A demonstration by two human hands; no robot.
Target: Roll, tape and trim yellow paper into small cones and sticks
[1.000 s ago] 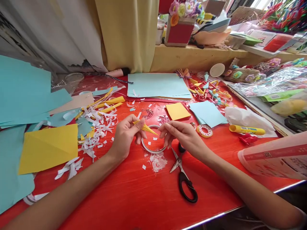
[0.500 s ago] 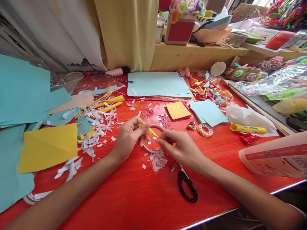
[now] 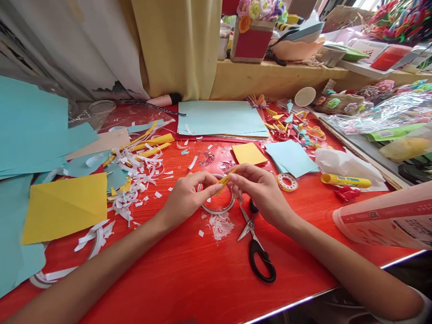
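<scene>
A small folded piece of yellow paper [image 3: 223,181] is pinched between both my hands, above a roll of tape [image 3: 216,210] lying flat on the red table. My left hand [image 3: 197,191] grips its lower end between thumb and fingers. At its upper end, my right hand [image 3: 258,189] closes on it with the fingertips, which partly hide the paper. Below my right hand lie black-handled scissors [image 3: 256,247] with their blades apart. White paper scraps [image 3: 221,226] are heaped just in front of the tape roll.
To the left are white paper strips [image 3: 135,180], a yellow sheet [image 3: 65,207] and blue sheets [image 3: 30,121]. Behind my hands sit yellow squares [image 3: 249,154] and blue squares [image 3: 292,157]. A glue stick [image 3: 346,181] and a large plastic cup [image 3: 384,220] stand at the right.
The folded yellow paper has turned, its right end now pointing up. My right hand has risen and moved away from the scissors, uncovering their blades. My left hand has shifted slightly right.
</scene>
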